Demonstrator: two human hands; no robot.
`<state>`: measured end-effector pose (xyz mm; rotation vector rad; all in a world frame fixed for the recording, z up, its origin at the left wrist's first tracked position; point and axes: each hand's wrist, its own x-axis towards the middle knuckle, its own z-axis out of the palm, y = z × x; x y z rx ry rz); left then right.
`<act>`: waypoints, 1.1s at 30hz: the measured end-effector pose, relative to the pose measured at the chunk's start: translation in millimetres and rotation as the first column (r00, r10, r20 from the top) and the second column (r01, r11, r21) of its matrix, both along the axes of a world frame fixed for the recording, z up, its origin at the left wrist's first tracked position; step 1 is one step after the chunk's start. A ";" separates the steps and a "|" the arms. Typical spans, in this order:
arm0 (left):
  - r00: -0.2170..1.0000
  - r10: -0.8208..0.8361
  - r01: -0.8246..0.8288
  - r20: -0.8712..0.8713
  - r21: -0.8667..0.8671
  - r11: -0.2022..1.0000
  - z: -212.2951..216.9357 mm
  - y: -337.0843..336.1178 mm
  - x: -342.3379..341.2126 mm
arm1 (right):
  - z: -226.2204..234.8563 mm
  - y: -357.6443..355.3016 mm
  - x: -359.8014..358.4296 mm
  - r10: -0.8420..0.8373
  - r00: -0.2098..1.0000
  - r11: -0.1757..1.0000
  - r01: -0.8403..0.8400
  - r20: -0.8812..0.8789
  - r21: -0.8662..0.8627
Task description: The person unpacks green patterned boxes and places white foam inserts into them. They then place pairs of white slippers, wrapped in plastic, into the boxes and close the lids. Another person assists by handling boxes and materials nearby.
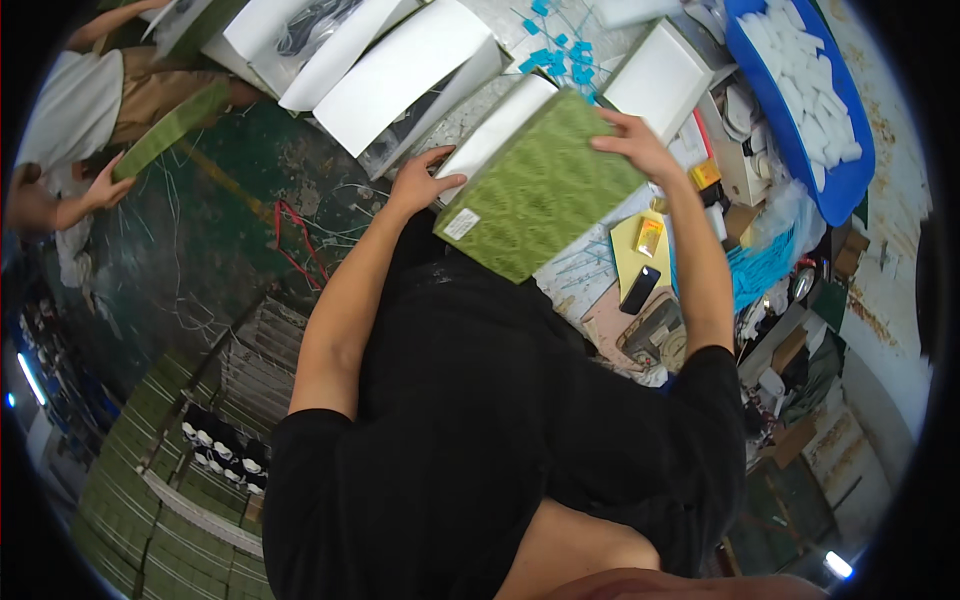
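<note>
A flat green patterned box lid [548, 190] with a white label at its near left corner is tilted in front of me. It partly covers a white-lined open box [500, 125] behind it. My right hand [640, 145] grips the lid's far right corner, thumb on top and fingers over the edge. At the left side my left hand [425, 182] is closed on the edge of the white-lined box, its thumb beside the lid. The undersides of both things are hidden.
More white-lined boxes [400, 85] stand at the far left of the table, another open box [660, 75] far right. Blue tags [560, 50], a blue bin [860, 175] of white pieces and a phone [640, 290] lie around. A co-worker [85, 110] holds a green panel [170, 130].
</note>
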<state>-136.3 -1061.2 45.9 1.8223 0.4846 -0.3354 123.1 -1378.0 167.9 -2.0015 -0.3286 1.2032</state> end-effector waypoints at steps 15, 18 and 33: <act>0.965 -0.017 0.006 -0.261 -0.044 0.999 44.3 -41.4 -29.7 | -61.0 54.1 -43.9 0.180 0.800 0.861 0.153 0.573 -0.484; 0.977 -0.030 0.035 -0.209 0.018 0.999 31.8 -47.9 -31.7 | -82.0 47.6 -44.3 0.073 0.659 0.929 0.227 0.748 -0.291; 0.795 0.607 -0.607 0.007 0.004 0.795 4.3 121.9 -16.0 | 29.5 -37.3 -15.7 0.093 -0.072 0.916 0.398 0.993 -0.057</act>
